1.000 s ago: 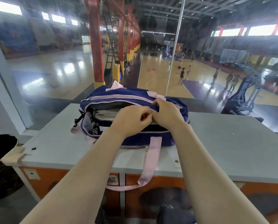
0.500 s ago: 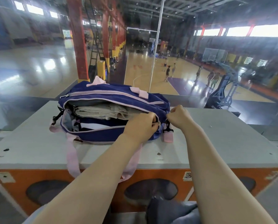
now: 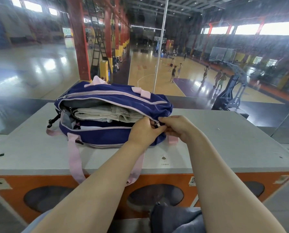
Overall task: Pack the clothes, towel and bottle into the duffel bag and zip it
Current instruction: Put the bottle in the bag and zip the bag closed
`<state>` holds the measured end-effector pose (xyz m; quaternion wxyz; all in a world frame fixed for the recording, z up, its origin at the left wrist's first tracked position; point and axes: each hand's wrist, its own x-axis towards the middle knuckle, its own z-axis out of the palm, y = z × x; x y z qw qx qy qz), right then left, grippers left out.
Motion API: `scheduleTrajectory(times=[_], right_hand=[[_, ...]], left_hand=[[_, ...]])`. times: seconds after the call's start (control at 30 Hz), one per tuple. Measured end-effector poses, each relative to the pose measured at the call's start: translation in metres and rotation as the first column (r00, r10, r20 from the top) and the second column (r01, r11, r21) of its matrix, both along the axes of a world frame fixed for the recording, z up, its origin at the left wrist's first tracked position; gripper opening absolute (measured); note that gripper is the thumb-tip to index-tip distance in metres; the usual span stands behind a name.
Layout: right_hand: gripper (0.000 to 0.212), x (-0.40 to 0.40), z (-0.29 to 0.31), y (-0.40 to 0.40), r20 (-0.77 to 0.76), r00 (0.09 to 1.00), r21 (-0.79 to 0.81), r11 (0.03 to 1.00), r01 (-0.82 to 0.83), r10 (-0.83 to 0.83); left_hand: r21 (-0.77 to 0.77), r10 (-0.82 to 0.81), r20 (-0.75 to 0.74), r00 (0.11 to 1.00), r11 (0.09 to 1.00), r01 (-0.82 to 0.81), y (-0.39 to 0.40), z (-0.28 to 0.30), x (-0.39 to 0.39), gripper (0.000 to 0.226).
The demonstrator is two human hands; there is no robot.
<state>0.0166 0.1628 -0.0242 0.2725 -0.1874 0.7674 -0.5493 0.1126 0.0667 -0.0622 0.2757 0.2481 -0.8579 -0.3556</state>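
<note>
Navy duffel bag (image 3: pixel 116 105) on grey worktop (image 3: pixel 224 140) over orange cabinet front (image 3: pixel 106 184), still unzipped, folded clothes (image 3: pixel 106 113) showing. Left hand (image 3: pixel 144 130) and right hand (image 3: pixel 177 126) pinched on zipper pull (image 3: pixel 157 125) at right end. Beyond glass, basketball court (image 3: pixel 157 76), players.

Navy-blue duffel bag (image 3: pixel 116 101) with pale pink straps (image 3: pixel 74 158) and piping; beige folded towel (image 3: pixel 106 113) inside; grey tabletop (image 3: pixel 224 140); orange cabinet front (image 3: pixel 165 179).

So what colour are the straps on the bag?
Pale pink. The straps hang off the dark blue duffel bag, clearest in the head view.
</note>
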Motion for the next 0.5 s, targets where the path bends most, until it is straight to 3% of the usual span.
scheduleTrajectory(times=[0.27, 0.5], right_hand=[[0.024, 0.005, 0.0, 0.001, 0.051, 0.995, -0.054, 0.995, -0.084, 0.086], [0.015, 0.001, -0.003, -0.005, -0.086, 0.996, 0.023, 1.0, -0.001, 0.003]], left_hand=[[0.235, -0.111, -0.068, 0.991, 0.964, 0.124, -0.005, 0.003, 0.002, 0.01], [0.472, -0.086, -0.131, 0.988, 0.871, 0.138, -0.01, 0.001, 0.0, 0.015]])
